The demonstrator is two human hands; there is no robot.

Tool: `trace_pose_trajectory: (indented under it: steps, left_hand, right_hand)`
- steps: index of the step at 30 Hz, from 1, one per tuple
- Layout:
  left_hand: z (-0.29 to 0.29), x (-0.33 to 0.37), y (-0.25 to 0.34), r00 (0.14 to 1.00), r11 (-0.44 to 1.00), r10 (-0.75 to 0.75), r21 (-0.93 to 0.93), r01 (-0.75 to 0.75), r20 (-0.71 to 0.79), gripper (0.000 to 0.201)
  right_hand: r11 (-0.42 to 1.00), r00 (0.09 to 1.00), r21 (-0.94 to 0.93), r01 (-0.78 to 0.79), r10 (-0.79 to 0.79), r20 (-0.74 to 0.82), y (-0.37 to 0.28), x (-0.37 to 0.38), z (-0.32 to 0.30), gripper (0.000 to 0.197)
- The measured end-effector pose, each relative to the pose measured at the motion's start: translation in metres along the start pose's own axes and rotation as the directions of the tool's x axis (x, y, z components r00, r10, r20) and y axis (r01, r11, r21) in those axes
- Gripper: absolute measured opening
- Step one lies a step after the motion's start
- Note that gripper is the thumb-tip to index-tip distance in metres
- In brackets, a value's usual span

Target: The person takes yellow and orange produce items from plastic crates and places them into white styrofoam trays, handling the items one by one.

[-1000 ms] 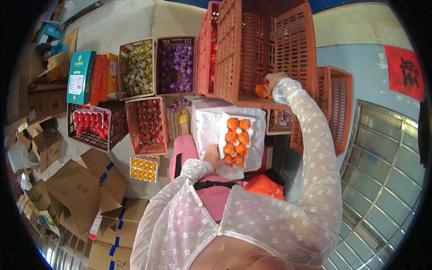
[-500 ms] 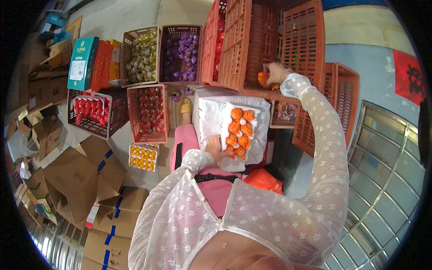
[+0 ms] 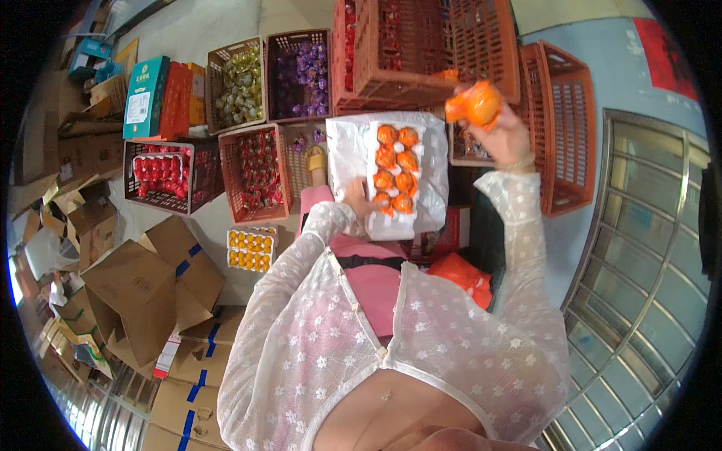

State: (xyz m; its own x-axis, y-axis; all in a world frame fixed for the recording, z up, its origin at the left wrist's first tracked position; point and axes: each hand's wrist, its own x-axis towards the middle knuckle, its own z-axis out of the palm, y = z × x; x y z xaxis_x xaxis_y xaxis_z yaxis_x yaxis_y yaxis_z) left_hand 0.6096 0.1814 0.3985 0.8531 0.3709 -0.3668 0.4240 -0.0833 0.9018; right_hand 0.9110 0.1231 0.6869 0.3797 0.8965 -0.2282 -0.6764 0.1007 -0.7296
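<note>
My right hand [image 3: 508, 141] is raised to the right of the white tray, its fingers closed on an orange-wrapped ball [image 3: 483, 105]. Loose orange wrapper sticks out on the ball's left side. The white tray [image 3: 372, 161] lies on a white-covered surface [image 3: 432, 195] before me and carries two columns of orange-wrapped balls [image 3: 386, 157]. At its lower left edge my left hand [image 3: 356, 197] grips the rim, with a finger reaching over toward the balls.
Tall reddish-brown plastic crates [image 3: 398, 52] stand just beyond the tray, and another crate [image 3: 560, 128] on the right. Crates of purple [image 3: 304, 75], gold [image 3: 241, 90] and red [image 3: 259, 169] wrapped pieces sit to the left. Cardboard boxes [image 3: 131, 289] crowd the lower left.
My right hand has come out of the tall crate, bringing an orange-wrapped ball up and to the right. My left hand stays by the tray's edge. The whole view has shifted slightly.
</note>
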Motion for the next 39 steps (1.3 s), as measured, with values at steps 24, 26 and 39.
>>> trace_pose_trajectory:
  steps: [24, 26, 39]
  left_hand:
    - [0.007, -0.077, 0.059, 0.799, 0.582, -0.562, -0.585, 0.565, 0.213, 0.059]
    - [0.017, -0.076, 0.045, 0.807, 0.546, -0.553, -0.643, 0.537, 0.205, 0.060]
    - [0.044, -0.068, -0.047, 0.932, 0.877, -0.358, -0.362, 0.316, -0.053, 0.067]
  right_hand:
    - [-0.015, 0.935, -0.947, -0.321, -0.162, -0.315, 0.240, -0.156, 0.028, 0.039]
    - [-0.131, 0.947, -0.943, -0.307, -0.137, -0.290, 0.246, -0.146, 0.033, 0.034]
    - [-0.062, 0.986, -0.993, -0.100, -0.143, -0.091, 0.253, -0.142, 0.019, 0.024]
